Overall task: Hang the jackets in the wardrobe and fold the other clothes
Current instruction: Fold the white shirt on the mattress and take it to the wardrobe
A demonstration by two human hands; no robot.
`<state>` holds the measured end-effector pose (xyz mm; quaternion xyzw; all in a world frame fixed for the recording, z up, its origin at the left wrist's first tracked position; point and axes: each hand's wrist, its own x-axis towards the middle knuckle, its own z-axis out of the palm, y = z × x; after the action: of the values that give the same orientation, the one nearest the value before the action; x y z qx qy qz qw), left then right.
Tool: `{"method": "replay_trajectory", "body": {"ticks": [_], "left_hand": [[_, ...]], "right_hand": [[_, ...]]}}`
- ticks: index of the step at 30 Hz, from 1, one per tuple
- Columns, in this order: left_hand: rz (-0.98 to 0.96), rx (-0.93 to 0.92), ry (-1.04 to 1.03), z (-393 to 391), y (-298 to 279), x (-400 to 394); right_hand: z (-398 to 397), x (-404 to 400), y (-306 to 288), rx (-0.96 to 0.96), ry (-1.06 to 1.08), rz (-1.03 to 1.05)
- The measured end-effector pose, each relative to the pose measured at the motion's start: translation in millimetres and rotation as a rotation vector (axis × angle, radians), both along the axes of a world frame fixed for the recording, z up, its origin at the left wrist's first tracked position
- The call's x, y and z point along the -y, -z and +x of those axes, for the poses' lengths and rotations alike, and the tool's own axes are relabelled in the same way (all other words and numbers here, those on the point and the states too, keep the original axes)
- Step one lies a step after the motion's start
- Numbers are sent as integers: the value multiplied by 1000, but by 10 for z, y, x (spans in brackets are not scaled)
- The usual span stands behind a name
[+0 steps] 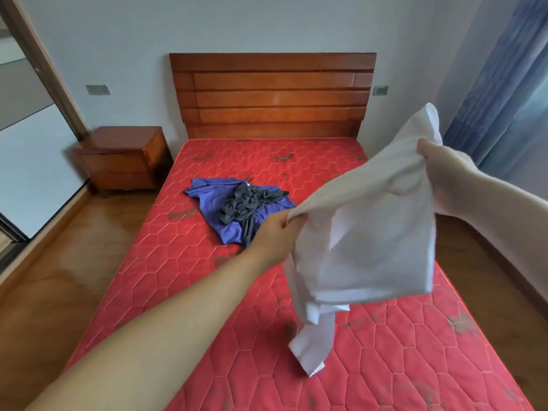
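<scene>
Nightstand [124, 160] at 9 o'clock, beside red mattress [184, 262]. Blue garment [213, 203] w/ dark grey garment [246, 203] heaped on it, mattress centre. Left hand [274, 232] pinches white garment [370, 232] edge; right hand [439, 161], 2 o'clock, grips its top. Cloth held above the mattress, its tail hanging down toward it.

Red quilted mattress [189, 280] at centre, wooden headboard [272, 93] at 12 o'clock, wooden nightstand [124, 160] at 10, pale wall [207, 25] behind, blue curtain [498, 78] at 2, wooden floor [59, 262] at 8, daylight.
</scene>
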<state>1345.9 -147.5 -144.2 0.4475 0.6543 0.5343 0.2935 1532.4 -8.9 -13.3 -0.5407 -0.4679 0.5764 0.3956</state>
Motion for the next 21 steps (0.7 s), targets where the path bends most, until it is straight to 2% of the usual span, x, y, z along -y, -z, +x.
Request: {"method": "replay_trajectory", "body": {"ticks": [3, 5, 6, 7, 8, 10, 12, 13, 16, 19, 21], "left_hand": [[-11, 21, -3, -97, -147, -52], [-54, 190, -35, -77, -240, -106], [-75, 290, -56, -62, -265, -143], [-87, 367, -81, -38, -287, -180], [-108, 422, -107, -11, -307, -211], [-155, 521, -143, 65, -340, -260], [-204, 611, -138, 166, -360, -273], [-222, 638, -128, 225, -367, -263], [-226, 670, -55, 323, -367, -207], [-178, 640, 55, 302, -414, -123], [-207, 465, 134, 248, -409, -55]], "right_hand": [[152, -128, 256, 302, -48, 52], [184, -111, 496, 587, -192, 91], [173, -23, 604, 748, -272, 180], [144, 100, 709, 827, -338, 293], [107, 280, 788, 787, -422, 409], [15, 721, 899, 550, -665, 516], [-87, 1043, 1051, 424, -853, 364], [-141, 1115, 1160, 441, -869, 318], [-251, 1166, 1302, 479, -705, 263], [-247, 1021, 1204, 139, -564, -57], [-206, 899, 1113, -58, -485, -210]]}}
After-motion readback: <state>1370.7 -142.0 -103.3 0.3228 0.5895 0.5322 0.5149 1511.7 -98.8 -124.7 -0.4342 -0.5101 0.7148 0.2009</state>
